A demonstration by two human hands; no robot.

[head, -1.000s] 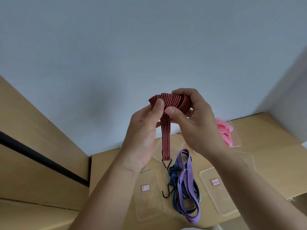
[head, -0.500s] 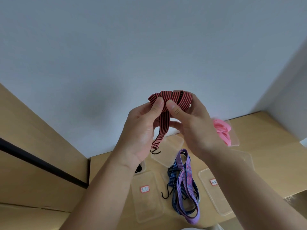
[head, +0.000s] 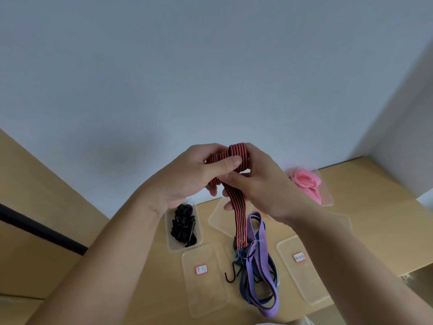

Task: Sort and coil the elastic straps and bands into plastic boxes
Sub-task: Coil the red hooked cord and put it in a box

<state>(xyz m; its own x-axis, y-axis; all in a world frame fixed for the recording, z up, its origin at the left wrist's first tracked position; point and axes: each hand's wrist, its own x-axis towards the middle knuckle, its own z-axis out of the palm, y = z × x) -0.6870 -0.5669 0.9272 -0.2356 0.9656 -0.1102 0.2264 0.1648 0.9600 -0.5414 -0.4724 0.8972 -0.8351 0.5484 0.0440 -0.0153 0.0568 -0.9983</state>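
Head view: your left hand [head: 187, 175] and right hand [head: 264, 191] both pinch the coiled top of the red-and-black strap [head: 239, 214], whose tail hangs down to the purple strap [head: 267, 311]; the black-clip box [head: 175, 247] lies left of that purple strap, and the pink bands [head: 307, 184] beyond it to the right

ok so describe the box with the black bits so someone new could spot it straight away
On the wooden table, look at the clear plastic boxes. The box you want sits at the left end, just below the left hand that grips the red striped strap. It alone holds a heap of black pieces; the far right box holds pink bands.
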